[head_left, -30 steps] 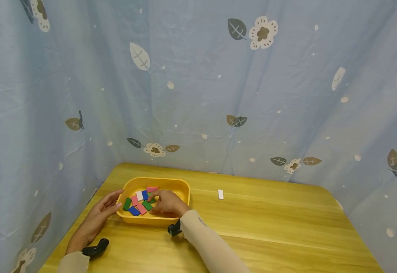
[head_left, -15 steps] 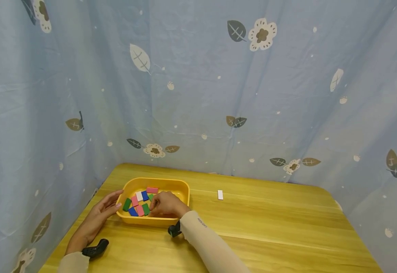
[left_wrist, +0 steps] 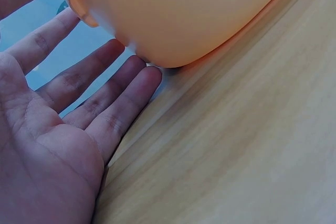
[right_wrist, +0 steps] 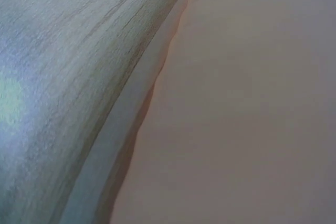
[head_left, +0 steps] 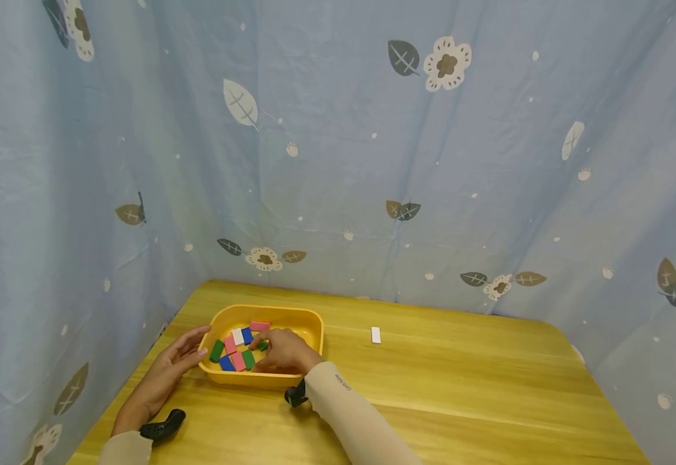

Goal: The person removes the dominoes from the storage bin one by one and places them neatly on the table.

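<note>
A yellow plastic tub (head_left: pixel 311 323) on the table holds several small flat rectangular blocks in green, blue, pink and white. At its left end my left hand (head_left: pixel 169 368) rests with fingers extended against the outer wall; the left wrist view shows the left fingertips (left_wrist: pixel 152 77) at the tub's orange-looking side. My right hand (head_left: pixel 285 351) reaches over the front rim into the tub. Its thumb and forefinger are spread, with a green block (head_left: pixel 264 346) showing between them and another green block (head_left: pixel 248 359) beside the thumb. The right wrist view has only the tub's outer wall (right_wrist: pixel 226 103).
One white block (head_left: pixel 375 335) lies on the wooden table (head_left: pixel 460 387), right of the tub. Black wrist devices (head_left: pixel 163 426) sit at both wrists. A blue patterned curtain (head_left: pixel 338 161) hangs behind and at the sides of the table.
The right fingers drew together, then spread again inside the tub. The front green block turned more upright beside the pink one. The left hand stays against the tub.
</note>
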Demonstrator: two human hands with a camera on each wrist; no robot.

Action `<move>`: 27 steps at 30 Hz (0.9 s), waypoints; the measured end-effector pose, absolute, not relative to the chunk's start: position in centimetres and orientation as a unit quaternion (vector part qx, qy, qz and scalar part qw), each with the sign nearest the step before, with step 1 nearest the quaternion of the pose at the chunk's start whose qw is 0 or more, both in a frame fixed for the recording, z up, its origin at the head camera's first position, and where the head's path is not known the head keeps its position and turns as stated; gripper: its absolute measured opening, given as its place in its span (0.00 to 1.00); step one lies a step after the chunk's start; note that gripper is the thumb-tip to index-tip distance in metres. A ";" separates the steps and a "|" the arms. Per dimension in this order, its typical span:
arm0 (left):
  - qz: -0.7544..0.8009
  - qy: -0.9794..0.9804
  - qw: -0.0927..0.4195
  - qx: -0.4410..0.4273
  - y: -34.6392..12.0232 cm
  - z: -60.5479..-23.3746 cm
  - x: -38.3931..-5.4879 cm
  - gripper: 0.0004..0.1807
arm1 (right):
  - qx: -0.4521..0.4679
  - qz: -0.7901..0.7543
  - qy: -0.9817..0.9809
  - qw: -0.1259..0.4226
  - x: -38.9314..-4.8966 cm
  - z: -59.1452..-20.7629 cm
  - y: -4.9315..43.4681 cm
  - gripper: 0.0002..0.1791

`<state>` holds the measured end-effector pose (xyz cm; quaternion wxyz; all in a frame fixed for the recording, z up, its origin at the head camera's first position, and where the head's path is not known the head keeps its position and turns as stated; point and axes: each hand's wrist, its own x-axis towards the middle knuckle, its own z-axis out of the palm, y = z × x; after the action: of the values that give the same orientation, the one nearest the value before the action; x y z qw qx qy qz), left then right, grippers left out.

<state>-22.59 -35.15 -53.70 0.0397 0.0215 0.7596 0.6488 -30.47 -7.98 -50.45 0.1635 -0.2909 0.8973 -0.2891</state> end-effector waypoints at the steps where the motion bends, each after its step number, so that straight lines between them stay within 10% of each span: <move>1: 0.648 0.760 0.040 0.022 -35.1 -53.7 -22.6 0.35 | -0.291 -0.290 0.897 0.164 -30.4 -50.4 -7.9 0.19; 27: 0.639 0.768 0.037 0.009 -34.8 -53.5 -22.7 0.38 | -0.320 -0.336 0.876 0.129 -30.9 -46.6 -4.1 0.25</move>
<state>-22.75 -34.83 -53.55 0.0366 0.0089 0.7682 0.6391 -30.86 -4.11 -46.60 0.1293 -0.3198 0.8764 -0.3361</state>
